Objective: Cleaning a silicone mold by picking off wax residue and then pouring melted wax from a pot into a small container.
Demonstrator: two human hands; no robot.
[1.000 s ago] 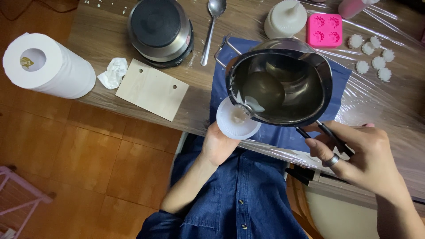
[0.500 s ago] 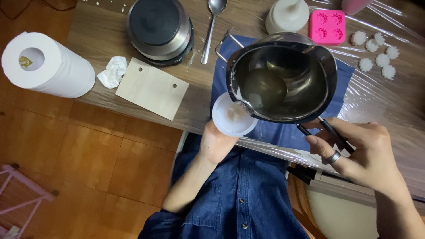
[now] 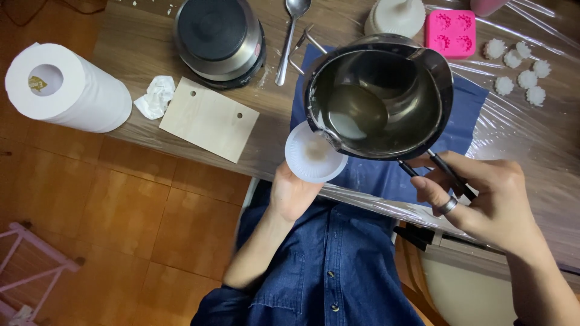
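Note:
My right hand (image 3: 483,196) grips the black wire handle of a metal melting pot (image 3: 377,96) and tilts it to the left. A pool of clear yellowish liquid lies inside the pot near its spout. My left hand (image 3: 291,192) holds a small round white cup (image 3: 314,154) from below, right under the pot's spout. The cup's inside looks whitish with a faint wet patch. Both are held above the table's front edge and a dark blue cloth (image 3: 465,102).
On the wooden table stand a black and silver hot plate (image 3: 219,36), a spoon (image 3: 290,33), a thin wooden board (image 3: 208,119), a crumpled tissue (image 3: 156,96), a paper towel roll (image 3: 63,87), a pink silicone mould (image 3: 450,33), several white flower-shaped pieces (image 3: 519,72) on clear plastic film.
The pot has tipped a little further toward the cup, and the liquid has run closer to the spout. Both hands stay in nearly the same place.

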